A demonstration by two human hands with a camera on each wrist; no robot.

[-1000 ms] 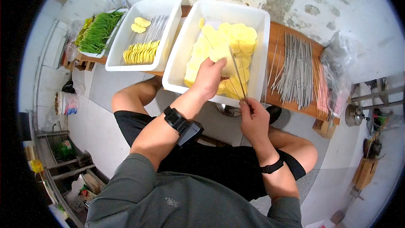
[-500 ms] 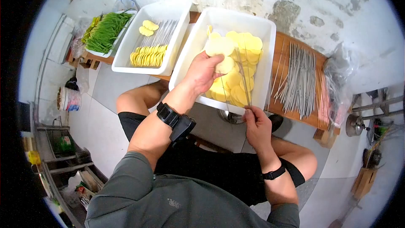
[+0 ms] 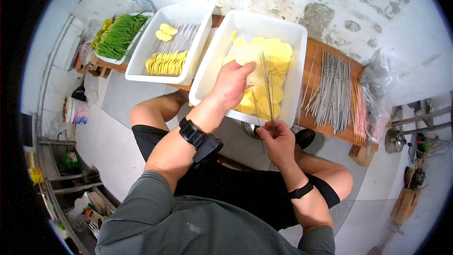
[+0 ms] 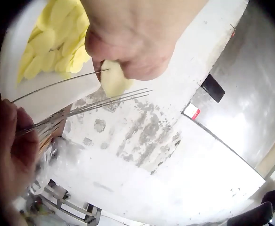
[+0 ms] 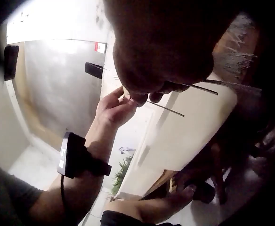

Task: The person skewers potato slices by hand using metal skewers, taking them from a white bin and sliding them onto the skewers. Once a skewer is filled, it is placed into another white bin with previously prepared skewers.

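The left hand [image 3: 230, 85] pinches thin pale-yellow slices [image 3: 249, 55] over a white tub of similar slices [image 3: 270, 95]. In the left wrist view that hand [image 4: 133, 42] grips a slice [image 4: 115, 81], and one thin skewer [image 4: 57, 84] reaches it. Low at the tub's near edge, the right hand [image 3: 279, 144] holds several thin metal skewers [image 3: 268, 87], which point up past the slices. The right hand [image 4: 15, 146] also shows at left in the left wrist view. Close to the left hand [image 5: 114, 112], the right hand [image 5: 163, 52] is dark in the right wrist view; skewer ends stick out from it.
Left of the large tub [image 3: 302, 35], another white tub [image 3: 206, 15] holds rows of threaded yellow slices [image 3: 166, 63] and bare skewers. Green stalks [image 3: 120, 35] fill a tray farther left. Many grey skewers [image 3: 334, 89] lie on the wooden bench at right, beside clear plastic [image 3: 377, 85].
Since half a second ago, the right hand has moved slightly left and down with its skewers. The slices in the left hand have shifted, and the lone skewer now reaches lower beside the right hand.
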